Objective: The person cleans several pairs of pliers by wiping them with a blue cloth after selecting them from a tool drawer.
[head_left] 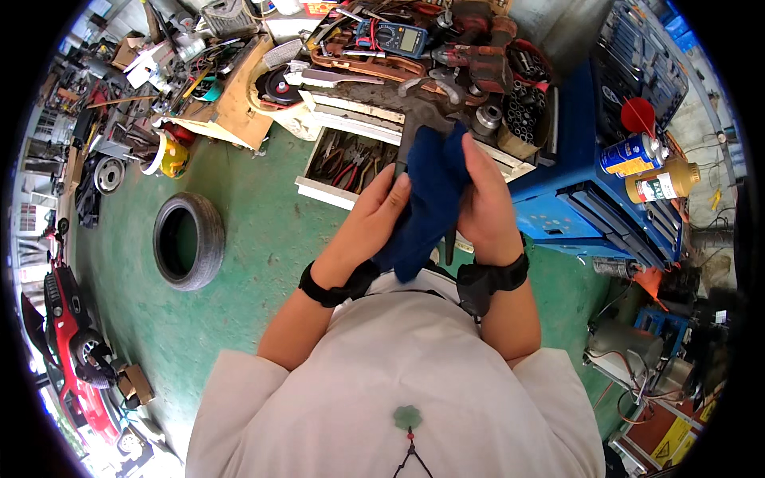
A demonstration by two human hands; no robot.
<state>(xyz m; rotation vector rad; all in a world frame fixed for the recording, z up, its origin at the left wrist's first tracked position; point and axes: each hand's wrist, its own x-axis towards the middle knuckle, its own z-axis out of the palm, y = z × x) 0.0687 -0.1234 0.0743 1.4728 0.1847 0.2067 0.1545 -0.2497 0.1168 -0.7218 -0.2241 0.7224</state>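
Note:
Over the front of the workbench, my left hand (379, 206) grips a dark grey metal tool (415, 122), its thumb beside a flat arm of it. A navy-blue cloth (427, 197) is wrapped around much of this tool and hangs down toward my waist. My right hand (487, 200) holds the cloth against the tool from the other side. A dark rod end sticks out below the cloth, and the tool's exact kind is hidden. Just beyond my left hand, a pulled-out drawer (327, 190) contains several pliers (349, 164).
Impact wrenches (478, 63), a blue multimeter (391, 37) and a box of sockets (527, 113) crowd the benchtop. To the right stands a blue tool cabinet (538, 209) carrying a spray can (633, 154). A tyre (188, 241) lies on the green floor at left.

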